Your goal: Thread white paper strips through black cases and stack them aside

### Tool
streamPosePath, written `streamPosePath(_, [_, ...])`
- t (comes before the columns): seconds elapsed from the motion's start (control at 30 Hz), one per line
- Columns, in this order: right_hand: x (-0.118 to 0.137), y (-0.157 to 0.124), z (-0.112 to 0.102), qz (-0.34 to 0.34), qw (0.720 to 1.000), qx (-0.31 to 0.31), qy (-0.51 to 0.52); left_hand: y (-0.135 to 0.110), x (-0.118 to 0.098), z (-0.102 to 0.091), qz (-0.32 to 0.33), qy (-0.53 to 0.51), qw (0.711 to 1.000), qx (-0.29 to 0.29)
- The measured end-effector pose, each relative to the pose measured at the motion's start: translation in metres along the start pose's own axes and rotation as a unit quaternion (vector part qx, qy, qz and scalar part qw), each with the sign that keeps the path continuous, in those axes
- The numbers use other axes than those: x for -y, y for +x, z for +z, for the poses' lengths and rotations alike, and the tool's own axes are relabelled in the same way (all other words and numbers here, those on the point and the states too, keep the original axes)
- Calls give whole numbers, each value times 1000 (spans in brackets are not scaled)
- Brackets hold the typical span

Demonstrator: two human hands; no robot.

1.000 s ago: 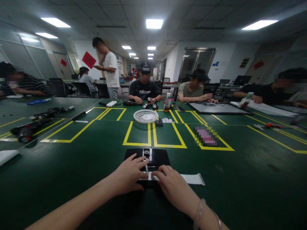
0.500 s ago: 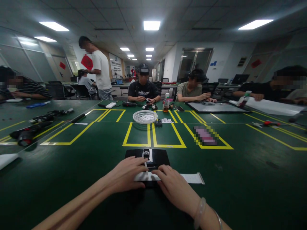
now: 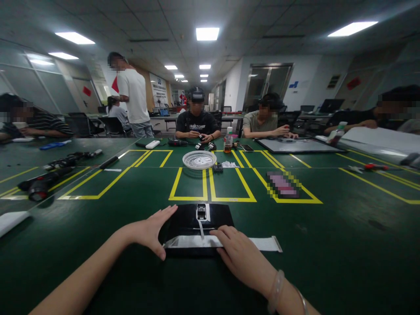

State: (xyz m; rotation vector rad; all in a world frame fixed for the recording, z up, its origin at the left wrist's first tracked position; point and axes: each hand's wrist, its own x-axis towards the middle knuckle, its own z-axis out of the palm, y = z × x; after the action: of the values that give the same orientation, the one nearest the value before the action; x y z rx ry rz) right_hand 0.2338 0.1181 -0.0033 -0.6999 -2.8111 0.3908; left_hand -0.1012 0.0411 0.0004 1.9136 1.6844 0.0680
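Note:
A glossy black flat panel (image 3: 183, 225) lies on the table in front of me, with a small square metal-framed part (image 3: 201, 212) near its top edge. A narrow pale strip runs down from that part. Across the panel stretches a white flat ribbon cable (image 3: 264, 244), its connector end sticking out to the right. My left hand (image 3: 149, 232) is open at the panel's left edge, thumb and fingers spread wide around the corner. My right hand (image 3: 238, 249) is curled over the cable, fingertips on its upper side and thumb near the lower edge; the part beneath the palm is hidden.
Yellow tape outlines mark the green table (image 3: 328, 262). Beyond the panel stand a white basket (image 3: 199, 161) and a bottle (image 3: 228, 142). A phone-like object (image 3: 282, 184) lies to the right, black tools (image 3: 42, 183) to the left. Several people sit around the table.
My left hand has moved left off the panel's middle to its edge and spread, uncovering the strip and the cable's left part. My right hand stays nearly in place on the cable.

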Motion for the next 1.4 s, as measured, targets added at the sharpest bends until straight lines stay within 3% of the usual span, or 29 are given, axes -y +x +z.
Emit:
streamPosePath(0.17, [-1, 0, 1, 2, 1000, 0, 5, -7, 15, 7, 83, -54, 995, -19])
streamPosePath(0.3, [-1, 1, 1, -1, 1000, 5, 6, 0, 12, -1, 87, -164, 970, -159])
streamPosePath(0.37, [-1, 1, 1, -2, 1000, 5, 4, 12, 4, -4, 76, -151, 966, -195])
streamPosePath(0.53, [1, 2, -3, -5, 1000, -5, -14, 48, -20, -5, 136, 4, 981, -135])
streamPosePath(0.63, [1, 2, -7, -7, 1000, -19, -19, 62, -26, -4, 147, 11, 983, -111])
streamPosePath(1.0, [-2, 2, -4, -11, 999, -35, -19, 62, -39, -1, 151, 64, 977, -138])
streamPosePath(1.13, [-4, 1, -5, -6, 999, -41, -19, 57, -27, -3, 126, 72, 977, -158])
streamPosePath(1.4, [-5, 2, -7, -14, 998, -53, -15, 19, 36, -9, 7, 35, 981, -192])
